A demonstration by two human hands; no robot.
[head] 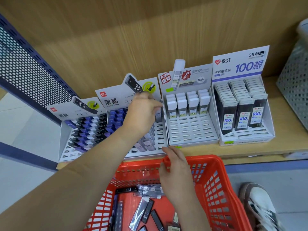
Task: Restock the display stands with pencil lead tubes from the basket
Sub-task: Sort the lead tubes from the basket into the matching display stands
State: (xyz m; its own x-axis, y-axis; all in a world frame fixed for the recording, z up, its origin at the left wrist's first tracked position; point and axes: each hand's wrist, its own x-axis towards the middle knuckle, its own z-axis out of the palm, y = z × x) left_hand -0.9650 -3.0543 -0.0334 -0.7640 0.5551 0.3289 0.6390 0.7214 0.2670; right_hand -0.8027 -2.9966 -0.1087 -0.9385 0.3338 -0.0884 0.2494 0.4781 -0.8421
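Observation:
Four white display stands line the wooden shelf [250, 150]. My left hand [141, 114] reaches over the second stand [115, 92], with its fingers pinched on a pale lead tube [158, 116] at the back of the stand's right column. Blue tubes fill that stand's left rows; my hand and forearm hide its middle. The first stand [66, 132] holds black, blue and white tubes. White-capped tubes fill only the back rows of the third stand [191, 130]. The fourth stand [241, 65] is nearly full. My right hand [176, 174] grips the far rim of the red basket [215, 165], where several loose lead tubes [146, 212] lie.
A blue perforated panel [25, 64] rises at the left end of the shelf. A grey mesh container [295, 90] stands at the right end. A shoe [260, 207] is on the floor right of the basket. A wooden back wall closes the shelf behind the stands.

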